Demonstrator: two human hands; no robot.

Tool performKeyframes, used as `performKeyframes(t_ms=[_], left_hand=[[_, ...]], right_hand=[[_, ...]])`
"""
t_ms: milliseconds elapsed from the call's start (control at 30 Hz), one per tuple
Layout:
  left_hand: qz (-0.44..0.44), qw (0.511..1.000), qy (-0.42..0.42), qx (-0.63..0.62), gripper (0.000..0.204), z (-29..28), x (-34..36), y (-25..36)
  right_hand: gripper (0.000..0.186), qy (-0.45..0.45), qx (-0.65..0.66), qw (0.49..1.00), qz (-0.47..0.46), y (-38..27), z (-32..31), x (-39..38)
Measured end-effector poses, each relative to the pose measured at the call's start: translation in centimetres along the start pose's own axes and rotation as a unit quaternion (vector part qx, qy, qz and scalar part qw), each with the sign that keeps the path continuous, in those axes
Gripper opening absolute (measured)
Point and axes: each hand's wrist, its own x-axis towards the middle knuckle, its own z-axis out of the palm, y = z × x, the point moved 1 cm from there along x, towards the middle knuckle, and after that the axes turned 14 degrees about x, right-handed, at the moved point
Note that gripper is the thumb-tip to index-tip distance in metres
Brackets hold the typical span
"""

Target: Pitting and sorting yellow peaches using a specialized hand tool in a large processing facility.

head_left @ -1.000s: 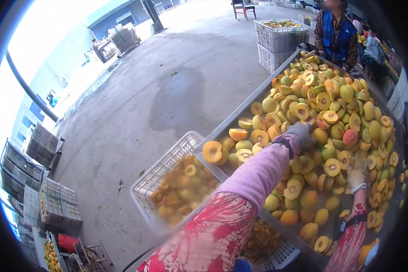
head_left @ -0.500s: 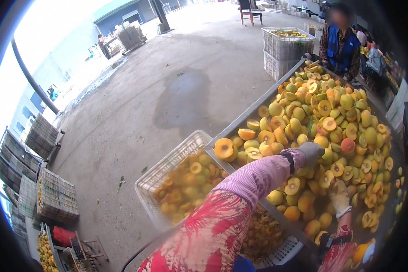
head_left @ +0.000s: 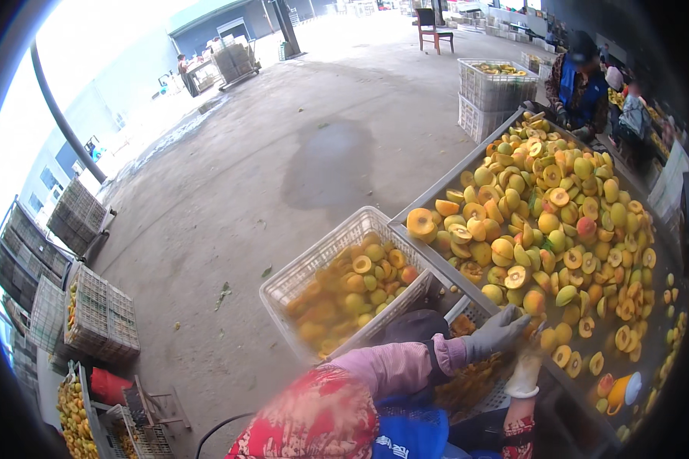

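Yellow peaches point(head_left: 547, 222), many of them cut halves, lie heaped on a metal-rimmed table point(head_left: 461, 170) at the right. My left hand point(head_left: 494, 335), in a grey glove, is at the table's near edge, its fingers bent together beside a peach point(head_left: 534, 301). Just below it is my right hand point(head_left: 524, 375) in a pale glove, its fingertips close to the left ones and curled. Whatever lies between the hands is too small and blurred to name. Beneath them, a basket point(head_left: 491, 310) holds brownish fruit pieces, partly hidden by my arms.
A white crate point(head_left: 283, 284) of peaches stands left of the table. An orange-and-white object point(head_left: 625, 393) lies on the table's right side. Stacked crates point(head_left: 497, 88) and a person in a blue vest point(head_left: 578, 88) are at the far end. More crates point(head_left: 103, 317) stand at far left.
Both hands have drawn back from the heap to the near edge and come together. My left arm no longer stretches across the peaches. The whole view has shifted somewhat.
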Motion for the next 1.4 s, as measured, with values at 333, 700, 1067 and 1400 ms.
performKeyframes(t_ms=[333,700,1067,1400], left_hand=[[-0.225,0.915,0.094,-0.322,0.046,-0.4,-5.7,-9.8],[0.052,0.992,0.066,0.090,0.041,0.6,-4.8,-10.7],[-0.028,0.980,0.104,-0.168,0.036,1.1,-5.0,-10.3],[-0.051,0.982,0.088,-0.158,0.036,1.3,-4.5,-12.1]], right_hand=[[0.038,0.073,-0.250,0.950,0.174,3.5,5.4,-6.0],[0.032,-0.041,-0.346,0.932,0.102,4.4,3.8,-10.5],[0.035,0.070,-0.249,0.942,0.215,5.9,5.6,-9.8],[0.043,-0.104,-0.257,0.942,0.191,6.6,4.4,-8.8]])
